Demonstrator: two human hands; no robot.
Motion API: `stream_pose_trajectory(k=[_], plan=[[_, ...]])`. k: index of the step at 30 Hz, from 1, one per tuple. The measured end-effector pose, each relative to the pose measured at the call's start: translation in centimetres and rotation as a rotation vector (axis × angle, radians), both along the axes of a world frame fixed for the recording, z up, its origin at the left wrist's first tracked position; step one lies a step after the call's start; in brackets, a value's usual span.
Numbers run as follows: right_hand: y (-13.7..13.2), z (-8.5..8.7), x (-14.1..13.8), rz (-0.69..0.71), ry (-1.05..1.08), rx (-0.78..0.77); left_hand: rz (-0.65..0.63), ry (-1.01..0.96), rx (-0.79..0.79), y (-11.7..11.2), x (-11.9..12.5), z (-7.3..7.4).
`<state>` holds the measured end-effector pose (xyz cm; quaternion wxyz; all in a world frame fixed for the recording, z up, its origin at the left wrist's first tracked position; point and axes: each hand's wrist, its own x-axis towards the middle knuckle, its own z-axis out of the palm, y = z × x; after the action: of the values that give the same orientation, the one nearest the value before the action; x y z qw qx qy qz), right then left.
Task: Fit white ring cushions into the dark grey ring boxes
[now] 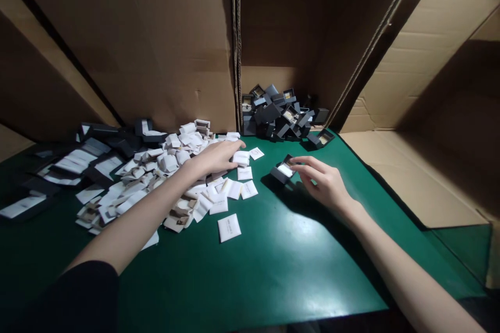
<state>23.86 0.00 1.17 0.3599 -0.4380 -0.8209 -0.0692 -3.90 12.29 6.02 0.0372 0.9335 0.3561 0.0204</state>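
Observation:
My left hand (216, 157) reaches over a heap of small white pads and cards (164, 177), its fingers curled down onto a white pad (241, 158) at the heap's right edge. My right hand (322, 179) holds a small black box (283, 170) with a white insert, fingertips pinched on its right side; the box rests on the green table (281, 260). A pile of similar black boxes (279, 112) lies behind, against the cardboard.
Cardboard walls (156, 36) stand at the back and a flattened cardboard sheet (410, 171) lies on the right. Black lids and trays with white cards (78, 158) are spread at the far left. Loose white cards (228, 227) lie near the table's middle.

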Motion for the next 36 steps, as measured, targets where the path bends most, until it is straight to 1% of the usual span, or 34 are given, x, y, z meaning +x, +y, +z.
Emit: stream_pose_trajectory(k=[4, 7, 9, 12, 16, 20, 24, 30, 36], plan=[[0.1, -0.4, -1.0, 0.036, 0.131, 0.023, -0.131, -0.161, 0.055, -2.2, 1.5, 1.1], [0.0, -0.4, -1.9, 0.077, 0.225, -0.023, -0.231, -0.273, 0.070, -4.1, 2.6, 1.6], [-0.2, -0.3, -2.4, 0.102, 0.294, -0.057, -0.266, -0.328, 0.073, -5.1, 3.2, 1.7], [-0.6, 0.0, -2.7, 0.117, 0.348, -0.061, -0.290, -0.394, 0.046, -6.0, 3.7, 1.6], [-0.9, 0.2, -2.7, 0.090, 0.322, -0.005, -0.345, -0.466, -0.044, -6.3, 4.0, 1.3], [-0.9, 0.1, -2.6, 0.064, 0.347, 0.003, -0.331, -0.489, -0.090, -6.5, 4.2, 0.8], [-0.8, 0.2, -2.7, 0.129, 0.443, 0.058, -0.318, -0.522, -0.106, -6.9, 4.5, 0.6], [-1.1, 0.6, -2.8, 0.180, 0.368, 0.031, -0.294, -0.609, -0.060, -7.0, 4.6, 0.0], [-1.1, 0.4, -2.4, 0.190, 0.353, -0.010, -0.312, -0.612, -0.005, -7.4, 4.7, -0.5]])
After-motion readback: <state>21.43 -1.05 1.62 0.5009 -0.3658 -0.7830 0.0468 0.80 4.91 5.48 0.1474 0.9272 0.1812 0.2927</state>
